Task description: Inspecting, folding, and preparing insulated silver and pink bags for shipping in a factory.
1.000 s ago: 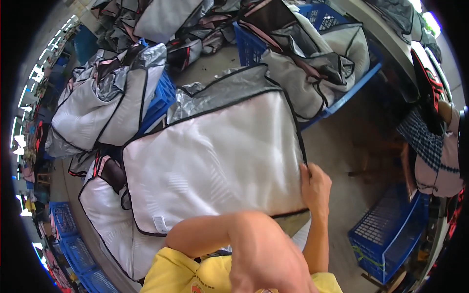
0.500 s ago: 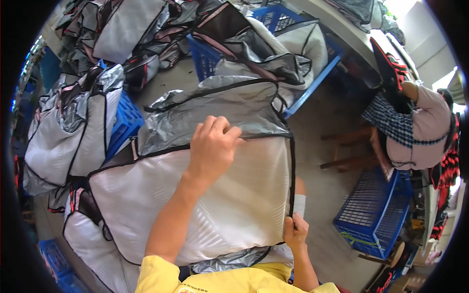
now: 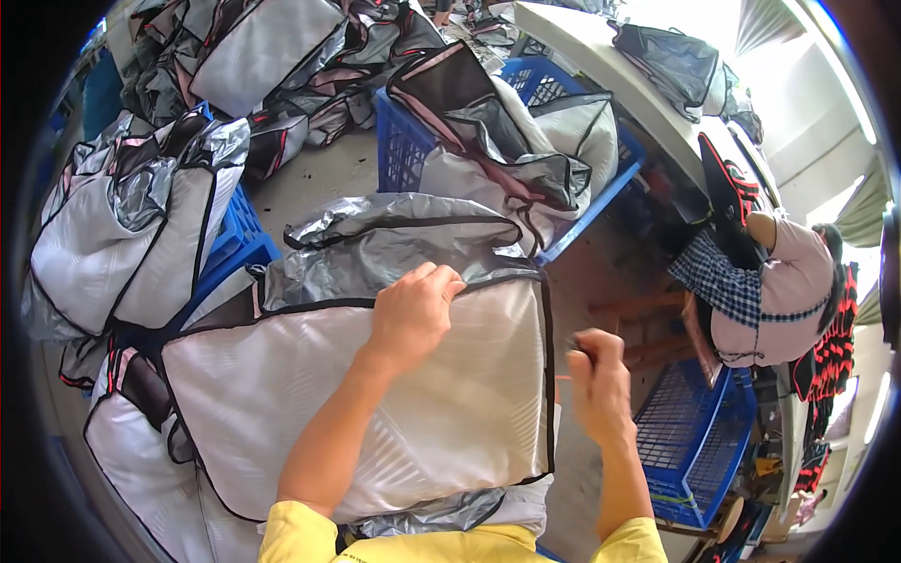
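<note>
Across my lap lies a whitish quilted fabric cover with black binding round its edges. A crumpled silver lining spreads beyond its far edge. My left hand is closed, pinching the cover at the bound far edge, right of the middle. My right hand is raised off the cover, just beyond its right edge, with fingers curled. Something small and dark shows at its fingertips, too little to name.
A blue crate heaped with similar covers stands ahead; another blue crate with covers is at the left. At the right, a blue crate sits near a seated person. A pale table runs behind.
My right hand has let go of the cover's right edge and lifted up and to the right. My left hand keeps its pinch, slightly lower in view. The silver lining has slumped.
</note>
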Available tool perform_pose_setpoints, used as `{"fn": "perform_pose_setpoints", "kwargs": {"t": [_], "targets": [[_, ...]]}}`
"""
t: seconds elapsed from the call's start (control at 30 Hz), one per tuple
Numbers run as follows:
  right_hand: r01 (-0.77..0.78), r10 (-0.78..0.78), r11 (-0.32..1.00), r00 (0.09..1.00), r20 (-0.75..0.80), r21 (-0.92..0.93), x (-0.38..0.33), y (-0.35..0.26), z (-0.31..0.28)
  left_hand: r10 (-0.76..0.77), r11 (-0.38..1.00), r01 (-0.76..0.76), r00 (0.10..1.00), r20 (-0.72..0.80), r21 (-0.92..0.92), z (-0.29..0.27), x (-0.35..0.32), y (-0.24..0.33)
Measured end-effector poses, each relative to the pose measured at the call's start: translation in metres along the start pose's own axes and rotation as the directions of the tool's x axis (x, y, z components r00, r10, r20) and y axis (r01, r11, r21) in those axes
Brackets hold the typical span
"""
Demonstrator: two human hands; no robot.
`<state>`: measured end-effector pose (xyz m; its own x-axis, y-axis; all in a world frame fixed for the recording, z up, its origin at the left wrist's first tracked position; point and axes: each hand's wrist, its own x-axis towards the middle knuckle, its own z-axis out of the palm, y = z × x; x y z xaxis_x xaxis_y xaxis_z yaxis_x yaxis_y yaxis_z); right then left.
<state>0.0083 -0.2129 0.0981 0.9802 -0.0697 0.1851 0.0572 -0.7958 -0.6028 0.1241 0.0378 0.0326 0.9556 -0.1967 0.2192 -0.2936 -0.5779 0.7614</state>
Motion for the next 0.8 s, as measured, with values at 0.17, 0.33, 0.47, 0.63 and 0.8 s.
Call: {"fn": "perform_pose_setpoints", "kwargs": {"t": [0.17,0.33,0.47,0.63,0.8], "targets": [[0.406,-0.407,0.912,0.914,0.004,-0.053,0.068,-0.011,0.042,-0.093,0.995,0.096,0.994,0.065,-0.040,-0.002,0.004,0.001],[0.626,-0.646,0.742,0.763,-0.007,-0.239,0.102,-0.006,0.060,-0.324,0.892,0.352,0.936,0.140,-0.283,-0.004,0.009,0.000],[0.656,-0.668,0.709,0.742,0.049,-0.258,0.108,-0.007,0.060,-0.288,0.885,0.330,0.942,0.170,-0.328,-0.003,0.011,-0.010],[0.704,-0.711,0.666,0.699,0.074,-0.248,0.116,-0.009,0.058,-0.256,0.879,0.295,0.955,0.151,-0.373,-0.006,0.009,-0.009],[0.659,-0.673,0.710,0.739,0.036,-0.249,0.114,-0.014,0.058,-0.231,0.900,0.254,0.967,0.106,-0.354,-0.005,0.008,-0.005]]}}
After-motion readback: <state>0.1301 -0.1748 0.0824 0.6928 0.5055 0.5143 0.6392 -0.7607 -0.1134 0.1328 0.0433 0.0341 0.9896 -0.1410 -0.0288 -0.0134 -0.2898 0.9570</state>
